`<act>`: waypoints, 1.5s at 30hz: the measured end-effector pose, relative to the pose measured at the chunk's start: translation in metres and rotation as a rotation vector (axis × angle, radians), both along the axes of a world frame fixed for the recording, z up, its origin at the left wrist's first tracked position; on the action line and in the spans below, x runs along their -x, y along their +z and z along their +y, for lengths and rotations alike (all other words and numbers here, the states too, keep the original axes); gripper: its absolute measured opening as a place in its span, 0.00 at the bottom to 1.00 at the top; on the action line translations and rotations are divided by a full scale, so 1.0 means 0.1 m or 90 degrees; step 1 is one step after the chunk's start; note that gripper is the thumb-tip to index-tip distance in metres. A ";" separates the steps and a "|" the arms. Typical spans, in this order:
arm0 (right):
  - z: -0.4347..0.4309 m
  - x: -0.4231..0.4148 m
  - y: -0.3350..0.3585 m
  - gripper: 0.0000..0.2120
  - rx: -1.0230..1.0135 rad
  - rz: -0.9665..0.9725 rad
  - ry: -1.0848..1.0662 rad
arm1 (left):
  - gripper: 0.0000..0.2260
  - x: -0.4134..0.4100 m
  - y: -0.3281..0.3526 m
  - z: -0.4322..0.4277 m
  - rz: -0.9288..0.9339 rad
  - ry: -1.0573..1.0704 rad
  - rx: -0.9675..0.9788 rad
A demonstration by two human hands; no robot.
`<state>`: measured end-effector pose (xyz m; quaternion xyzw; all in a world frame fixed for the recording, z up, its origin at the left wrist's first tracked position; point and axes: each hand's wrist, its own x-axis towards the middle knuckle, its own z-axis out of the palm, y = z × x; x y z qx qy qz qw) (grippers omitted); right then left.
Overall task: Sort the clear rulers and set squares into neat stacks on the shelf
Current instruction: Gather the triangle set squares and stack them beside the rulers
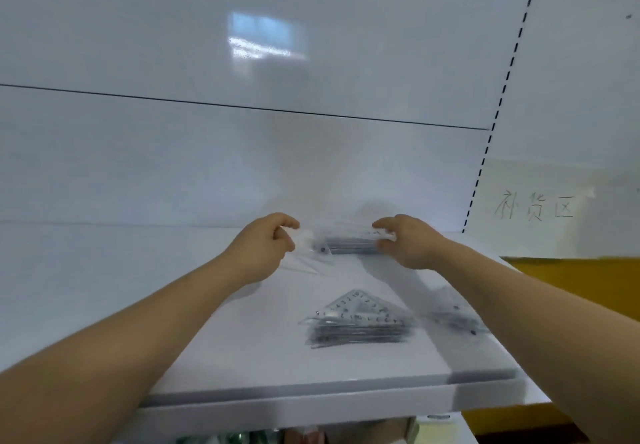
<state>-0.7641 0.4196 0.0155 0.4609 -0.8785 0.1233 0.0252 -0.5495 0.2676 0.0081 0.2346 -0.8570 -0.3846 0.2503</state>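
Bright, even, cool light fills the scene. A window's glare patch (266,37) sits on the glossy back panel (138,153) well above the hands. Soft shadows fall on the shelf (242,350) beneath both forearms. The picture is slightly soft, with motion blur between the hands and to their lower right. Wide-angle distortion bends lines toward the edges.

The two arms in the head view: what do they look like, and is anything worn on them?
Both forearms are bare as far as the frame shows, with no sleeve in view. The left hand and the right hand wear no gloves. No watch, bracelet or ring can be seen on either wrist or on the fingers that show. The picture is slightly blurred, so small details cannot be told.
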 end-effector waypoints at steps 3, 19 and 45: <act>-0.15 0.15 -0.05 0.18 -0.023 0.005 0.062 | 0.14 -0.04 -0.01 0.16 0.034 0.065 -0.048; -0.38 0.47 -0.13 0.16 -0.076 0.060 0.212 | 0.14 -0.12 -0.16 0.63 -0.008 0.199 0.007; 0.42 -0.03 -0.13 0.31 -0.206 -0.014 0.254 | 0.25 -0.05 -0.10 0.97 -0.268 0.053 0.209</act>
